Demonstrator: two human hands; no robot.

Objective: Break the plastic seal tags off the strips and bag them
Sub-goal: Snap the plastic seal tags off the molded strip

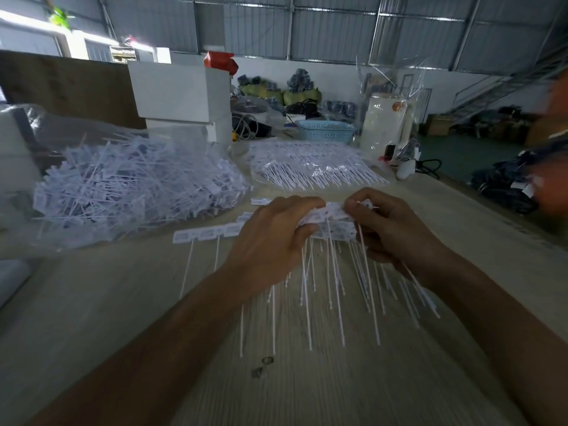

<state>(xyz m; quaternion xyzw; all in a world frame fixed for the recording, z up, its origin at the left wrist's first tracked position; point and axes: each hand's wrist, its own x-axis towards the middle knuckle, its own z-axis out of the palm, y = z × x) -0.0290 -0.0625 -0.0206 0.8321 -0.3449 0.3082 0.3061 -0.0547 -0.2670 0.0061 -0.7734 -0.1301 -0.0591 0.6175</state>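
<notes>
My left hand (270,241) and my right hand (390,229) both grip a stack of white plastic seal tag strips (333,215) above the wooden table (123,302). Their long thin tails (338,290) hang down toward me between my forearms. Another strip of joined tags (206,235) lies flat on the table, just left of my left hand. A big clear bag (132,182) heaped with loose separated tags sits at the left. A packet of unbroken strips (310,167) lies behind my hands.
A white box (181,90) stands at the back, with a blue plastic basket (325,130) and a tall clear bag (390,112) to its right. Someone's blurred arm in orange (553,179) shows at the right edge. Two small dark marks (264,365) spot the table near me.
</notes>
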